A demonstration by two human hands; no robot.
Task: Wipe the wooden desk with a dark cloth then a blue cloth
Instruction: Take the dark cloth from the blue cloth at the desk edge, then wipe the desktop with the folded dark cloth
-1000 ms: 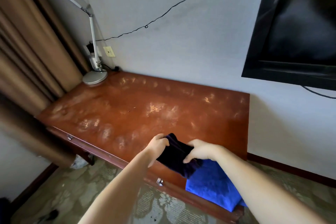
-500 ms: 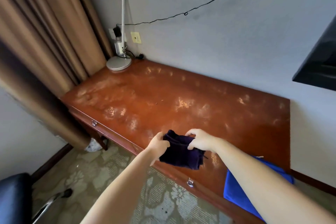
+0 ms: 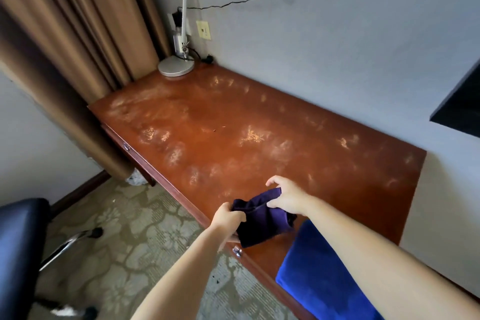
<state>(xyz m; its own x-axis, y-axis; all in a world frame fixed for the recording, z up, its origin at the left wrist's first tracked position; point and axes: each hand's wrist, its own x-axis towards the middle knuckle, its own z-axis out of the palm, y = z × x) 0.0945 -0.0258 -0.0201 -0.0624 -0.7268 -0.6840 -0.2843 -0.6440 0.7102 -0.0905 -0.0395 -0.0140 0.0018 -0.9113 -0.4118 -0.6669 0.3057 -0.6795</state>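
Held a dark cloth (image 3: 262, 221) between both hands at lower centre of the frame, just above the near edge of the wooden desk (image 3: 259, 138). Left hand (image 3: 228, 218) curled tight round the cloth's left end; right hand (image 3: 285, 196) pinching the upper fold with thumb and lower fingers, forefinger lifted free. Gripped at two ends, most likely, to fold or bunch the cloth into a pad before pressing down. Not yet wiped, by the look of things: pale dusty smears spread over most of the top, from centre frame back toward the lamp (image 3: 176, 67) at upper centre. Left the blue cloth (image 3: 319, 275) lying on the desk's near right corner, lower right of the frame, partly under the right forearm, kept within reach for the second pass.

Against the frame half a second earlier: same two-handed hold, but cloth pulled longer and slanting up to the right, right forefinger now raised. View swung further left, so more curtain (image 3: 78, 47) and chair (image 3: 18, 254) shown, less of the dark screen (image 3: 462, 112) at right.
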